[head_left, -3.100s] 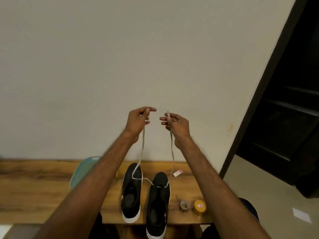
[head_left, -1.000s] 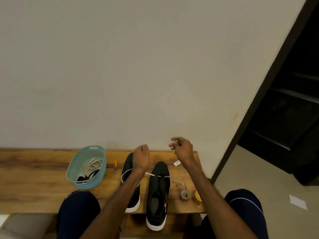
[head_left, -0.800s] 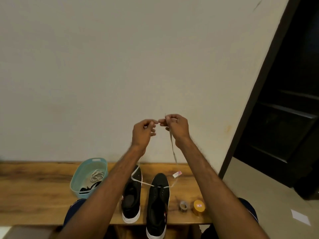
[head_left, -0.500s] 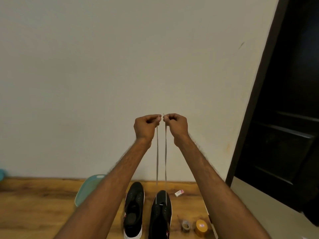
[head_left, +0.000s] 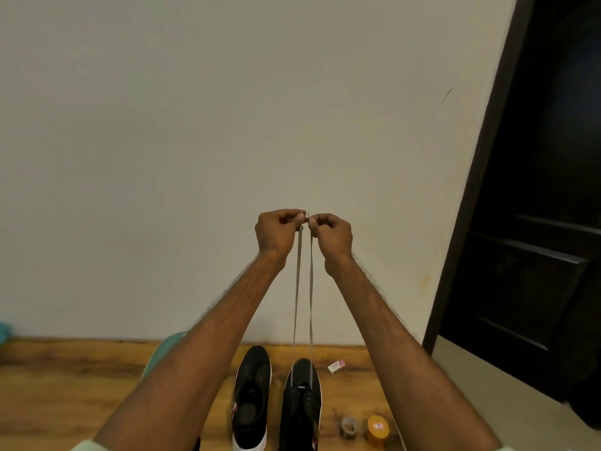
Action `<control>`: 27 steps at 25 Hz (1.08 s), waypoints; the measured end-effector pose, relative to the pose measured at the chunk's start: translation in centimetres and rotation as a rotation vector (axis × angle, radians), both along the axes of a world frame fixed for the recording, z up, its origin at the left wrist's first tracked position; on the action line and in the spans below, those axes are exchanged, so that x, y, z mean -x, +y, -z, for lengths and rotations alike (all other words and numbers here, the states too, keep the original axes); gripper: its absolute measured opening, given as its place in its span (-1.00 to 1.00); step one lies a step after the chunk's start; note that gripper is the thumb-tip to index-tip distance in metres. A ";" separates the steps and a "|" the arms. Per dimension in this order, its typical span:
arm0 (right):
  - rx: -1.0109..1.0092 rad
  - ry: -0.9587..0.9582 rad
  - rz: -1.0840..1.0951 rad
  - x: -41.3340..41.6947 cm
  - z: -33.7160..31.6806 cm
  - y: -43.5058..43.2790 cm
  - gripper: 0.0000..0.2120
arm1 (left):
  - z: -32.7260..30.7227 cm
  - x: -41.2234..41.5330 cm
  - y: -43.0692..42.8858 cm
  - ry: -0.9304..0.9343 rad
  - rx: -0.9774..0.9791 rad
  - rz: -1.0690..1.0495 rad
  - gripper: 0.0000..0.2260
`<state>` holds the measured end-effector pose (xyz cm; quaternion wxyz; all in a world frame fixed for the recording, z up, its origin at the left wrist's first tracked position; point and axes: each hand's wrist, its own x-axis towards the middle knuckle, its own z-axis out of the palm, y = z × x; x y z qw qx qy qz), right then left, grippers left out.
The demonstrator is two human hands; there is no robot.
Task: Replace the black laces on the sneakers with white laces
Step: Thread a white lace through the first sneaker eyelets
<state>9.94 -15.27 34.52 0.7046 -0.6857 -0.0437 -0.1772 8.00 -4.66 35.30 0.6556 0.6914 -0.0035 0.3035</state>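
Two black sneakers with white soles stand side by side on the wooden bench. The left sneaker has no lace. A white lace runs through the front eyelets of the right sneaker, and its two ends rise straight up, taut and parallel. My left hand pinches one end and my right hand pinches the other. Both hands are raised high in front of the wall, close together, knuckles nearly touching.
A teal basket sits left of the sneakers, mostly hidden by my left forearm. A small white eraser, a grey tape roll and a yellow tape roll lie right of the sneakers. A dark doorway opens at right.
My hands rose from bench level with the lace ends and came together, pulling both strands straight and taut. In the last half second they have held nearly still.
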 end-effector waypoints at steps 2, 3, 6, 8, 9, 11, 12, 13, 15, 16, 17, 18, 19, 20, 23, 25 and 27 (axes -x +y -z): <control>-0.002 0.018 0.014 -0.3 0.7 -0.2 -0.94 | 0.6 -0.5 0.1 0.014 -0.005 0.001 -0.86; -0.003 0.022 0.019 -0.4 1.0 -0.2 -0.94 | 0.9 -0.6 0.2 0.017 -0.007 0.000 -0.86; -0.011 0.029 0.033 -1.0 1.7 -0.5 -0.95 | 2.0 -1.1 0.4 0.010 -0.029 -0.004 -0.86; -0.011 0.033 0.043 -1.4 2.1 -0.8 -0.95 | 2.9 -1.4 0.7 0.013 -0.068 -0.018 -0.87; -0.012 0.036 0.045 -1.6 2.4 -1.0 -0.95 | 3.5 -1.5 0.9 0.018 -0.094 -0.027 -0.88; -0.017 0.053 0.045 -2.1 3.6 -1.4 -0.96 | 4.9 -1.7 1.6 0.048 -0.143 -0.044 -0.89; -0.019 0.070 0.045 -2.4 4.5 -1.7 -0.96 | 6.0 -1.8 2.1 0.073 -0.173 -0.057 -0.90; -0.021 0.086 0.045 -2.6 5.5 -2.1 -0.97 | 7.2 -1.8 2.7 0.102 -0.204 -0.072 -0.91; -0.014 0.122 0.039 -3.1 7.6 -3.2 -0.99 | 9.9 -1.9 4.0 0.172 -0.283 -0.106 -0.92; -0.006 0.138 0.035 -3.3 8.6 -3.8 -0.99 | 11.4 -1.9 4.8 0.210 -0.334 -0.134 -0.91; 0.005 0.153 0.032 -3.6 9.9 -4.4 -0.98 | 13.0 -2.0 5.6 0.255 -0.388 -0.166 -0.89; 0.016 0.165 0.029 -3.7 11.3 -5.0 -0.96 | 14.7 -2.0 6.4 0.297 -0.432 -0.192 -0.87; 0.032 0.177 0.023 -3.7 12.9 -5.5 -0.96 | 16.5 -1.9 7.0 0.338 -0.466 -0.204 -0.86; 0.061 0.194 0.014 -3.6 14.8 -5.9 -0.96 | 18.3 -1.6 7.3 0.373 -0.491 -0.199 -0.85; 0.201 0.270 -0.049 -2.8 21.4 -6.7 -0.97 | 24.0 -0.3 6.4 0.479 -0.617 -0.092 -0.86; 0.290 0.334 -0.106 -1.8 25.5 -6.8 -0.96 | 28.0 0.7 5.0 0.571 -0.739 -0.006 -0.85; 0.353 0.392 -0.145 -1.2 29.2 -7.0 -0.98 | 31.5 1.4 3.9 0.669 -0.867 0.006 -0.83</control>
